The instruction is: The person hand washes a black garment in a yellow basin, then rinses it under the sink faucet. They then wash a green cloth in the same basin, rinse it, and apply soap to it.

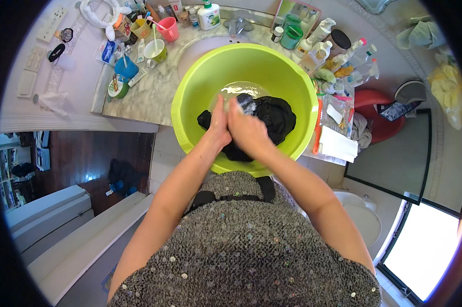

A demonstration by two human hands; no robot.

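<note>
A large lime-green plastic basin rests over the sink in the marble counter, with some water at its bottom. Black wet cloth lies bunched in it, mostly to the right of and below my hands. My left hand and my right hand are close together above the basin's middle, both gripping part of the black cloth. White suds show on the piece by my right fingers. My right hand is slightly blurred, and the cloth between my palms is largely hidden.
Behind the basin are a faucet and a hand-soap bottle. Cups with toothbrushes stand at the left, including a pink cup. Several pump bottles crowd the right; an orange-red brush and white paper lie by the basin's right rim.
</note>
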